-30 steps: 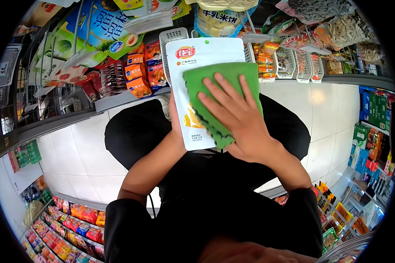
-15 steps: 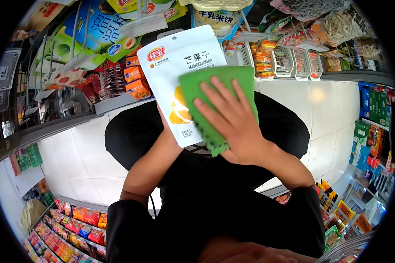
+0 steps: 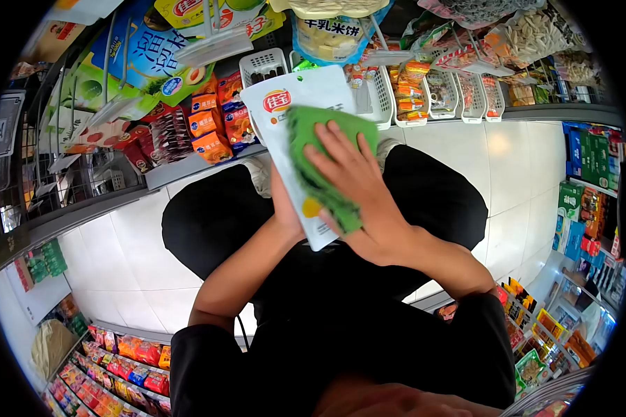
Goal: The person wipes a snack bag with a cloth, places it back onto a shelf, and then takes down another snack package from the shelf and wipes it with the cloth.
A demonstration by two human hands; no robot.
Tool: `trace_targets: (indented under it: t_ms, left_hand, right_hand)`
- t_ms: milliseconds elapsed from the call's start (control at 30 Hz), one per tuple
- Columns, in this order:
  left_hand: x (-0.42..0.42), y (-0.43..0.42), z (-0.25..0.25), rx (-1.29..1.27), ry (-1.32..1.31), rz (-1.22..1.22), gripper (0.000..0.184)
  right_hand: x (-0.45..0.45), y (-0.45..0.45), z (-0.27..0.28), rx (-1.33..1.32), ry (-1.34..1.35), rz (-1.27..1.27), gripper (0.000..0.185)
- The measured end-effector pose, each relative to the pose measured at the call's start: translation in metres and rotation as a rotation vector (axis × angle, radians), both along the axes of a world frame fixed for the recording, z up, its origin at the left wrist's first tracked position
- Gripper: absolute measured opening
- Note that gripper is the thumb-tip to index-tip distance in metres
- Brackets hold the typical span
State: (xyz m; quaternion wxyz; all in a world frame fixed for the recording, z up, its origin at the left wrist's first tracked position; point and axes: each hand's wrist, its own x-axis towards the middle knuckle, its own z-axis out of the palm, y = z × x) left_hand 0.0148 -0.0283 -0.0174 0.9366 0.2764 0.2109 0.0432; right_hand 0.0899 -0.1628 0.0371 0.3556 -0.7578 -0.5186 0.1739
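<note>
Head view: which step are we on?

Wiping, we'd judge. Our left hand (image 3: 286,206) is clamped on the pouch (image 3: 277,139), raised between our knees (image 3: 196,219); our right (image 3: 355,187) lies spread flat on the cloth (image 3: 300,147).

Another stroke needs?

A steady left grip, likely.

What's changed?

Half a second ago more yellow print (image 3: 311,207) showed.

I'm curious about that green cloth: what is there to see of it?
The green cloth looks like soft fabric, with a dark, uneven edge along its lower left side, somewhat blurred. It lies creased and slanted across the front of the white pouch, covering much of it. The right hand rests on top, fingers extended, hiding part of the cloth.
</note>
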Motion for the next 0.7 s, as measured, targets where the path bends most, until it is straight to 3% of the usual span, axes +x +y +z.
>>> trace_targets:
  t_ms: [67, 133, 200, 333, 400, 467, 567, 667, 700]
  left_hand:
    - [0.006, -0.007, 0.005, 0.129, 0.07, 0.021, 0.066]
    - [0.009, -0.006, -0.002, 0.43, 0.06, -0.058, 0.063]
    - [0.016, -0.006, -0.007, 0.659, 0.048, -0.081, 0.064]
    - [0.029, -0.004, -0.02, 1.084, -0.066, -0.038, 0.069]
    - [0.027, -0.005, 0.001, 0.946, 0.049, -0.035, 0.069]
    - [0.028, -0.006, 0.035, 0.837, 0.166, -0.02, 0.071]
    - [0.028, 0.024, 0.002, 0.679, 0.209, 0.026, 0.065]
    - [0.02, 0.049, 0.01, 0.355, 0.211, -0.048, 0.052]
    - [0.024, 0.047, 0.027, 0.198, 0.177, 0.026, 0.052]
  right_hand:
    - [-0.006, 0.0, -0.008, 0.152, 0.311, -0.082, 0.068]
    - [-0.011, 0.002, -0.017, 0.254, 0.57, -0.137, 0.063]
    - [-0.01, 0.0, -0.014, 0.184, 0.695, -0.146, 0.063]
    - [-0.008, -0.001, -0.009, 0.095, 0.766, -0.324, 0.044]
    - [-0.007, -0.003, -0.017, 0.098, 0.734, -0.47, 0.031]
    - [-0.001, -0.006, -0.016, 0.113, 0.699, -0.545, 0.031]
    - [0.012, -0.012, 0.0, 0.27, 0.862, -0.654, 0.027]
    - [0.028, -0.022, 0.02, 0.37, 0.962, -0.732, 0.028]
    - [0.033, -0.025, 0.024, 0.387, 0.972, -0.747, 0.03]
